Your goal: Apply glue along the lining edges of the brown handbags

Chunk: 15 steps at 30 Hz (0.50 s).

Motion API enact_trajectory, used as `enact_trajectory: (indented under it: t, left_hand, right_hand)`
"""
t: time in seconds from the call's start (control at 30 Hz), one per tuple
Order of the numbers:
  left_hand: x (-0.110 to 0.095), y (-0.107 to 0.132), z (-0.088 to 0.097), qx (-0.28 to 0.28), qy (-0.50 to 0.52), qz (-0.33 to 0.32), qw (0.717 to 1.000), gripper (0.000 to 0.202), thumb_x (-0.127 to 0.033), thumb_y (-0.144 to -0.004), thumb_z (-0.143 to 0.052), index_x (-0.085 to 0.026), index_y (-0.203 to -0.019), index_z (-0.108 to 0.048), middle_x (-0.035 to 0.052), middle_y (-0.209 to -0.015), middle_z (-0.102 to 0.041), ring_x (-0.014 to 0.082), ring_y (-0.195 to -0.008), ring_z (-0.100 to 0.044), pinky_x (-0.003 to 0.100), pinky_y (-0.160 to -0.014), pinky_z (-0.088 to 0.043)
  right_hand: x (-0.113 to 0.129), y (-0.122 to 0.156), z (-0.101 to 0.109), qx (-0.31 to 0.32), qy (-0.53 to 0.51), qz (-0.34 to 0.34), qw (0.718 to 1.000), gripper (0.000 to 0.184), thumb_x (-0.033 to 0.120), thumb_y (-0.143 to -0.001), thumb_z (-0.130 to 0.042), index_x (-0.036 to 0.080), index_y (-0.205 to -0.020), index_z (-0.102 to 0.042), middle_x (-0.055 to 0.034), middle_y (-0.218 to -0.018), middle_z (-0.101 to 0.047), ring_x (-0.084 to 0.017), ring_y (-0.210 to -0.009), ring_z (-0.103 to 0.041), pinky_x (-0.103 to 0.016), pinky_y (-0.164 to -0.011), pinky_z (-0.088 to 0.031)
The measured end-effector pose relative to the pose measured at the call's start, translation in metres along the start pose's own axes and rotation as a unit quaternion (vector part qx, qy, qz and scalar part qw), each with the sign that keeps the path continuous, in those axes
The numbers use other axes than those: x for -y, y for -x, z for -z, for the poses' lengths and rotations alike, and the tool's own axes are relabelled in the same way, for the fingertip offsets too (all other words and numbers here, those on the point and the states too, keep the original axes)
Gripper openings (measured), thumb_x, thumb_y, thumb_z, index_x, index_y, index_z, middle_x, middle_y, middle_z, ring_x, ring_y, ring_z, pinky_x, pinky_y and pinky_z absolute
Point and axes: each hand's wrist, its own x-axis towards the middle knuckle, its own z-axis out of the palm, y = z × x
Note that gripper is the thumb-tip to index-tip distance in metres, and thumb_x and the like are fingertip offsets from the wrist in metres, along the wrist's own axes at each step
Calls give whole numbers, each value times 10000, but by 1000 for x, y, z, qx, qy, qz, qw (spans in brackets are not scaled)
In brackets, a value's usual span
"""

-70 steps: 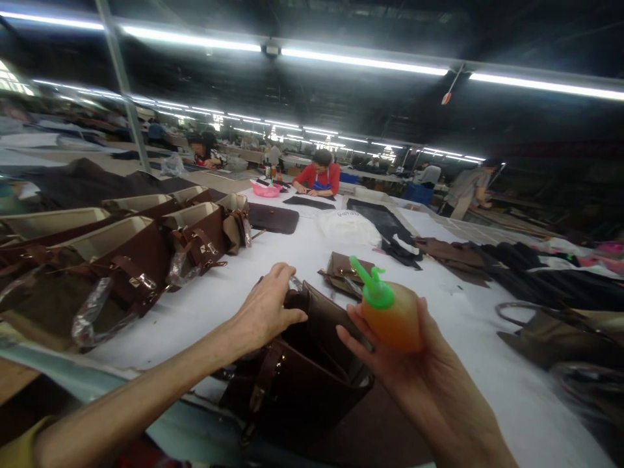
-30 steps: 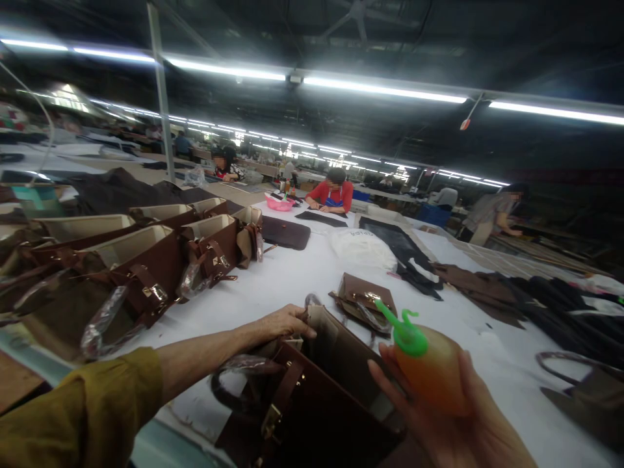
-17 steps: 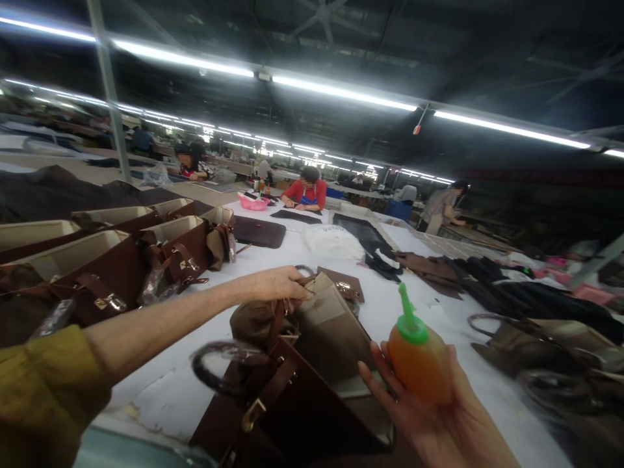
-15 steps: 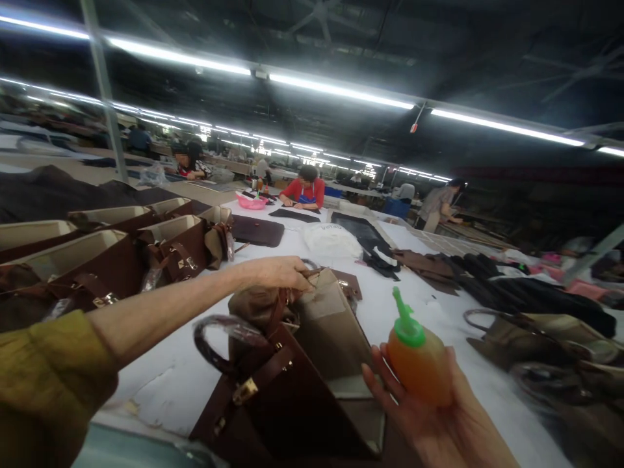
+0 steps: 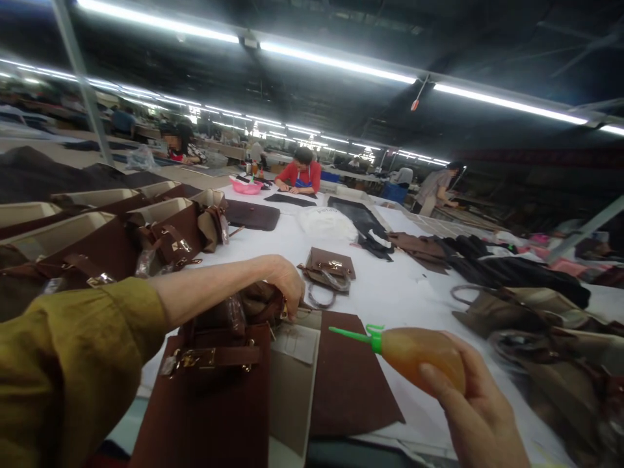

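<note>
My right hand is wrapped round a squeeze bottle of amber liquid, tipped on its side with its thin green nozzle pointing left. Beneath my left hand is a brown handbag with gold clasps and a beige lining. The left fingers are bent down and pinched at the bag's far upper edge, beside a small gold metal piece; the fingertips are partly hidden. A flat brown panel lies right of the bag's open side, below the nozzle.
More open brown handbags stand in rows at left. A small brown bag lies ahead, with a white plastic bag beyond it. Brown bags and dark material occupy the right. A person in red works across the table.
The squeeze bottle has tipped from upright on my open palm to sideways in my closed grip. The handbag has turned and moved left and nearer. My left hand has come slightly left and down with it.
</note>
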Motion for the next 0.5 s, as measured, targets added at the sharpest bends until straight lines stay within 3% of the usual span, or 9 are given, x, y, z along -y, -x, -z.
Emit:
enact_trajectory:
  t: [0.1, 0.2, 0.33, 0.5]
  left_hand:
    - [4, -4, -8, 98, 37, 32, 994, 226, -323, -447, -778, -146, -443, -638, 47, -436, -523, 197, -439, -474, 336, -481, -421]
    - [8, -4, -12, 141, 64, 46, 987, 228, -315, -483, -763, -149, -415, -623, 49, -409, -488, 195, -426, -450, 336, -459, -397]
    - [13, -4, -15, 159, 97, 55, 981, 246, -299, -474, -776, -150, -386, -601, 42, -386, -464, 174, -412, -424, 321, -450, -376]
    - [24, -9, -22, 151, 142, 63, 976, 256, -312, -403, -805, -129, -415, -627, 88, -411, -514, 214, -397, -439, 357, -418, -370]
  right_hand:
    - [0, -3, -6, 2, 42, 15, 999, 518, 482, -662, -684, 211, -1079, -543, -32, -968, -657, -246, -878, -603, -251, -689, -523]
    - [2, -4, -15, 3, 40, 22, 999, 488, 488, -654, -679, 209, -1035, -557, -25, -930, -657, -235, -837, -604, -240, -669, -520]
    - [0, -7, -25, 10, 42, 22, 999, 460, 488, -674, -662, 211, -1027, -558, -20, -924, -651, -227, -835, -597, -229, -653, -513]
    - [-5, -9, -30, 32, 39, 25, 998, 465, 480, -683, -666, 216, -1045, -542, -15, -949, -641, -217, -873, -581, -215, -686, -495]
